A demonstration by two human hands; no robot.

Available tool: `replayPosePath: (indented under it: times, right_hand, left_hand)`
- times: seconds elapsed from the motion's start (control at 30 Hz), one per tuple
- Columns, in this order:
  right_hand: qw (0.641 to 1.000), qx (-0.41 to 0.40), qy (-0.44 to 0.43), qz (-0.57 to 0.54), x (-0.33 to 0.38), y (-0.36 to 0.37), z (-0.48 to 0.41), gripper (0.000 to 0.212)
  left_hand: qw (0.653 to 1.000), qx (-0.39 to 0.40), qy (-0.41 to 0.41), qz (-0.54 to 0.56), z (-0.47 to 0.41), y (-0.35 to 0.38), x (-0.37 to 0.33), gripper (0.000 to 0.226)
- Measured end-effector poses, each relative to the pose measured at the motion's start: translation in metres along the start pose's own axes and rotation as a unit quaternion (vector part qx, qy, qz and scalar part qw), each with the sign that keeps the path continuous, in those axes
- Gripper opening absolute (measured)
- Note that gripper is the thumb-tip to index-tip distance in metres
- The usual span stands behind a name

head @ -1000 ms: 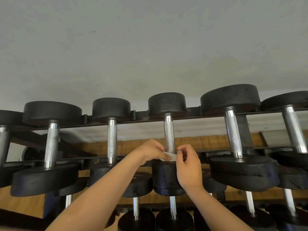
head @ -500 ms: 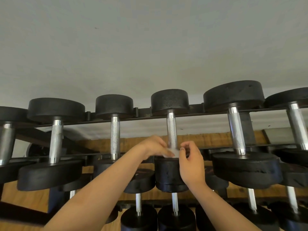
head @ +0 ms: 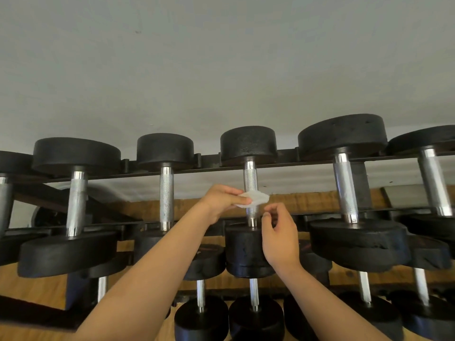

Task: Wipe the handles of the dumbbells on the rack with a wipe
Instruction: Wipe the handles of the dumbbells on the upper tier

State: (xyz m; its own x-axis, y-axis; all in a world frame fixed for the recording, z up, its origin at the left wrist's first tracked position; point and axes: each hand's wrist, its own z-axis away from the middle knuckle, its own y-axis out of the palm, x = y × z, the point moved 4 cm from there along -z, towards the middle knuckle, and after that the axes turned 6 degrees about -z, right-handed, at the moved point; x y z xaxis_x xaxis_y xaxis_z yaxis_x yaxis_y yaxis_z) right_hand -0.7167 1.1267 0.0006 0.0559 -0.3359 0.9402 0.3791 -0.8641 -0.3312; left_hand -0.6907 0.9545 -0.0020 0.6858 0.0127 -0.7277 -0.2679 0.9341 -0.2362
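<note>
Wiping step: my left hand [head: 221, 203] pinches the wipe [head: 256, 200] at the centre handle [head: 250, 178]; my right hand [head: 280, 237] hangs loosely curled and empty. Next, I judge: wrap, then stroke lengthwise.

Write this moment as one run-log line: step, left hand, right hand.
step: wiping middle handle | left hand: pinches wipe at handle | right hand: beside handle, fingers loosely curled, holds nothing

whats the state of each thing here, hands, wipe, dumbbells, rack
wipe, folded, against middle dumbbell handle
middle dumbbell, racked on top tier, handle partly covered
left hand, pinches wipe
right hand, loosely curled, holds nothing, just below wipe
other dumbbells, racked, untouched
rack, loaded, two tiers visible
</note>
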Motion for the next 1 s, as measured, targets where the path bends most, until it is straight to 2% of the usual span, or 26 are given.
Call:
replayPosePath:
  times: [0.13,0.3,0.43,0.6,0.73,0.87,1.0]
  right_hand:
    - [1.0,0.003,0.001,0.0,0.0,-0.002,0.0,0.009]
    - [1.0,0.001,0.011,-0.006,0.003,-0.002,0.001,0.01]
    - [1.0,0.004,0.015,-0.008,0.001,-0.002,0.001,0.009]
    - [1.0,0.001,0.018,-0.006,-0.001,-0.001,0.002,0.009]
    - [1.0,0.005,0.019,-0.009,-0.002,0.0,0.001,0.009]
    - [1.0,0.004,0.02,-0.012,0.001,-0.001,0.001,0.008]
    - [1.0,0.002,0.023,-0.005,0.0,-0.003,0.001,0.008]
  left_hand:
    - [0.999,0.03,-0.01,-0.03,0.003,0.009,0.005,0.04]
    - [0.998,0.001,-0.006,0.055,-0.001,0.005,0.003,0.042]
    - [0.999,0.032,-0.014,-0.015,0.001,0.008,-0.003,0.032]
    - [0.997,-0.004,-0.005,0.077,-0.003,0.004,-0.005,0.044]
    - [1.0,-0.005,-0.001,-0.024,-0.003,0.002,-0.013,0.038]
    - [0.995,-0.054,0.003,0.078,-0.009,-0.004,-0.022,0.042]
    - [0.999,-0.048,0.001,0.024,-0.009,0.0,-0.02,0.03]
